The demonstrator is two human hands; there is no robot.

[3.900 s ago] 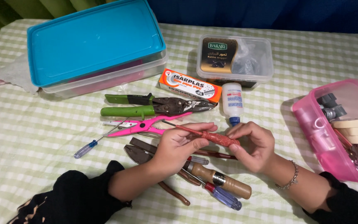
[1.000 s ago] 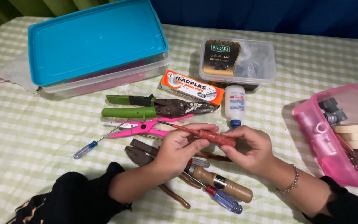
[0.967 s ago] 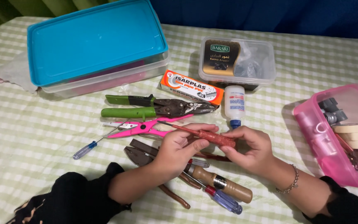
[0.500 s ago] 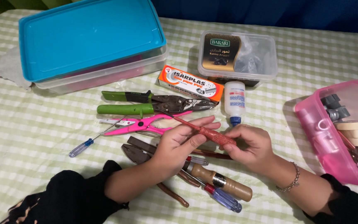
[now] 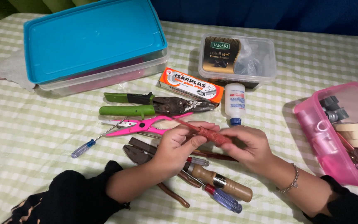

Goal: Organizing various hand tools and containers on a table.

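We hold a red screwdriver (image 5: 206, 133) between both hands, just above the worktop (image 5: 34, 132). Our left hand (image 5: 175, 145) has the fingers loosely curled around the shaft side, with the thumb pressing near the handle. Our right hand (image 5: 245, 143) is closed around the handle end, so most of the handle is covered.

Compared with half a second ago, the hands are closer together and the screwdriver is more hidden; a few seconds ago the whole handle was free between the fingertips. We judge that the grip has become tighter, perhaps to turn or to pull the handle, but we cannot be sure.

Under the left hand lie brown pliers (image 5: 146, 155), a wooden-handled tool (image 5: 220, 182) and a blue-handled screwdriver (image 5: 224, 199); their front parts are hidden by the wrist. Just beyond the left hand are pink scissors (image 5: 133, 126) and green snips (image 5: 146, 105). A small blue screwdriver (image 5: 83, 147) lies further to the left. Beyond the right hand stands a white bottle (image 5: 234, 101), then an orange box (image 5: 189, 85) and a clear tub (image 5: 237, 58). Far left there is a blue-lidded box (image 5: 92, 39). To the right, the pink box (image 5: 324, 132) is cut by the edge, and its content is hard to make out.
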